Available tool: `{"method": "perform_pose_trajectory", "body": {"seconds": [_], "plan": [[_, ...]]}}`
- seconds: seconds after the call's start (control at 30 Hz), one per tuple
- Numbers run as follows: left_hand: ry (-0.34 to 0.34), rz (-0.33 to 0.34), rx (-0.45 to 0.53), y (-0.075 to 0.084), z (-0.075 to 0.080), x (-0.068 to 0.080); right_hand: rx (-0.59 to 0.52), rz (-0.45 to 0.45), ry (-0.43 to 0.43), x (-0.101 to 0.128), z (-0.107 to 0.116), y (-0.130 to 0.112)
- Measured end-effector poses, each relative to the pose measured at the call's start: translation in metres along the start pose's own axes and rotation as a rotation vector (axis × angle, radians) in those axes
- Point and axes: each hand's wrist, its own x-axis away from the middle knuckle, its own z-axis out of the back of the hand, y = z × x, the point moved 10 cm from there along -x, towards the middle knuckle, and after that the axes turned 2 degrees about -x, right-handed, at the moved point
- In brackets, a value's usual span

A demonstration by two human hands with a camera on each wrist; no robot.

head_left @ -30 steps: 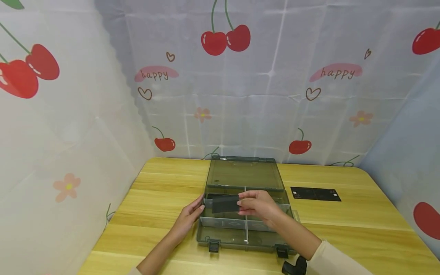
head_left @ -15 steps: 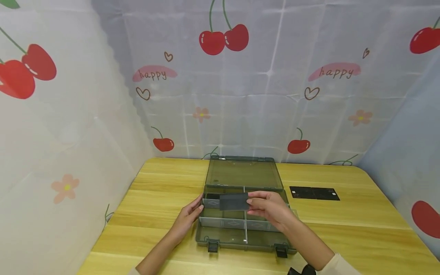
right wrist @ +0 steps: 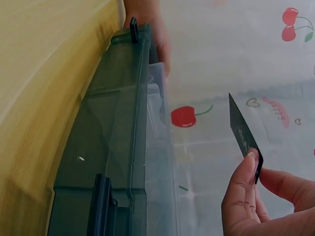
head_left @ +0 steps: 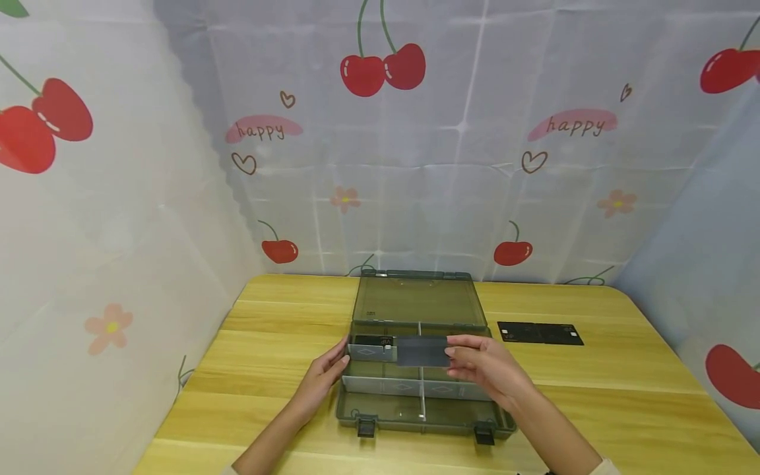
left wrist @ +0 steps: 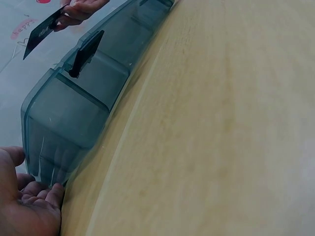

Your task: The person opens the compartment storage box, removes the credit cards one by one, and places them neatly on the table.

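Note:
A smoky green plastic organiser box (head_left: 423, 417) lies on the wooden table with its lid (head_left: 420, 300) folded back. My right hand (head_left: 482, 363) pinches a dark grey card (head_left: 422, 351) by its right edge and holds it above the box's upper compartments; the right wrist view shows the card (right wrist: 243, 135) between thumb and fingers (right wrist: 244, 179). My left hand (head_left: 328, 371) rests against the box's left wall, its fingers touching the corner of the box (left wrist: 64, 128). Another dark card (head_left: 371, 341) sits in the upper left compartment.
Two black cards (head_left: 540, 333) lie side by side on the table to the right of the box. A cherry-print cloth (head_left: 415, 145) hangs behind and on both sides of the table. Two dark latches (head_left: 365, 427) stick out at the box's front edge.
My right hand has carried the grey card to the right, from over the upper left compartment toward the upper right one. The left hand has stayed at the box's left wall.

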Motion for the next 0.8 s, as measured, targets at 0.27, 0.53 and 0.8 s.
{"method": "perform_pose_trajectory", "body": {"seconds": [0.27,0.53,0.8], "plan": [[0.001,0.002,-0.006,0.000,0.000,0.000,-0.038,0.010,0.008,0.007,0.012,-0.003],[-0.007,0.000,0.003,0.000,-0.001,0.001,-0.029,0.022,0.054,0.010,0.029,-0.006],[-0.008,-0.005,-0.006,0.002,-0.001,0.001,-0.029,0.028,0.094,0.013,0.046,-0.009]]}}
